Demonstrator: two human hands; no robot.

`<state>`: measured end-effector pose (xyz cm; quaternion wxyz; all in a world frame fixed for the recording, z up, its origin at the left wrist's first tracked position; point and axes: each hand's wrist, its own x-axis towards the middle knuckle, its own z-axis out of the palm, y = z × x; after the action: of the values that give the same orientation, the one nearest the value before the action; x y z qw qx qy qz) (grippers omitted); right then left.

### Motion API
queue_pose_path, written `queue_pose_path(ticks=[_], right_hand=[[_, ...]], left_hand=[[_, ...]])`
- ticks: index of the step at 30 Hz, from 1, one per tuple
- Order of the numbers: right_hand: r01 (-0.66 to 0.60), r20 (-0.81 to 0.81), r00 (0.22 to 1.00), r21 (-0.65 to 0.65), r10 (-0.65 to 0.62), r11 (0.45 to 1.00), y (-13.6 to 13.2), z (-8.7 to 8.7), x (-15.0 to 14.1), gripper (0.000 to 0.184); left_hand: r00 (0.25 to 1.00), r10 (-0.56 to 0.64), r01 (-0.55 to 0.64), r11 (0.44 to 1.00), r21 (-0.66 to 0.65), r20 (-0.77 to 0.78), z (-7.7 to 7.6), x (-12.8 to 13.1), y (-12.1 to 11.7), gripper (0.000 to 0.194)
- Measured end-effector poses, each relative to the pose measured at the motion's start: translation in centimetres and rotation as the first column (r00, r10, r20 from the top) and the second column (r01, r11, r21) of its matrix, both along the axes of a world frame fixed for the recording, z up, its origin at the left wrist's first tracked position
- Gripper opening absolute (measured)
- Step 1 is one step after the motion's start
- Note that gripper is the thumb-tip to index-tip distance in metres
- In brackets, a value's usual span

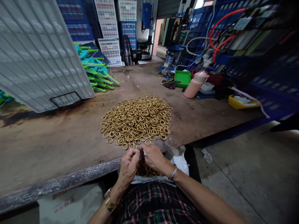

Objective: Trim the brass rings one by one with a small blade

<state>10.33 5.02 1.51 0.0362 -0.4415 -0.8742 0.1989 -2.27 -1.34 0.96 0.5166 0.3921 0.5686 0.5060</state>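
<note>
A large heap of brass-coloured rings (137, 116) lies on the worktable near its front edge. Just in front of the heap, my left hand (129, 165) and my right hand (154, 158) meet with their fingers pinched together. Between the fingertips is something small and dark, largely covered by the fingers, so its kind does not show. Below my hands, in a pale open bag (149, 179) on my lap, more rings (147, 169) are visible. A watch is on my left wrist and a bangle on my right.
A tilted grey plastic crate (46, 56) stands on the table (70, 137) at left, beside green and turquoise plastic parts (99, 70). Toward the back right are a green tray (182, 78), a pink bottle (195, 85) and a yellow tray (243, 102). A printed sack (70, 202) sits below the table edge.
</note>
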Motion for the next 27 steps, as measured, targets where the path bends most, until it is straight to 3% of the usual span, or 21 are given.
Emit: queue_pose_path(ticks=[2,5,10,18,23,27], right_hand=[[0.044,0.021,0.999,0.031,-0.045,0.999,0.4,-0.4,0.3,0.025],[0.116,0.006,0.993,0.072,-0.116,0.991,1.0,-0.7,0.6,0.025],[0.218,-0.019,0.976,0.131,-0.217,0.967,1.5,-0.8,0.0,0.023],[0.221,0.075,0.97,0.132,-0.232,0.966,1.7,-1.3,-1.0,0.031],[0.24,0.053,0.967,0.145,-0.25,0.96,1.9,-1.4,-1.0,0.031],[0.244,-0.01,0.969,0.16,-0.246,0.956,2.2,-2.0,-0.6,0.032]], left_hand=[[0.997,-0.037,0.039,0.999,-0.019,0.067,0.3,0.3,-0.3,0.03],[0.955,-0.071,0.1,0.991,-0.088,0.288,0.8,0.7,-0.6,0.03],[0.83,0.035,0.076,0.981,-0.176,0.556,0.9,0.4,-0.3,0.034],[0.827,0.124,0.026,0.966,-0.258,0.548,0.5,-0.2,0.2,0.038],[0.786,0.143,0.044,0.957,-0.286,0.601,0.7,-0.2,0.6,0.044],[0.75,0.137,0.068,0.957,-0.282,0.647,0.7,-0.4,0.9,0.035]])
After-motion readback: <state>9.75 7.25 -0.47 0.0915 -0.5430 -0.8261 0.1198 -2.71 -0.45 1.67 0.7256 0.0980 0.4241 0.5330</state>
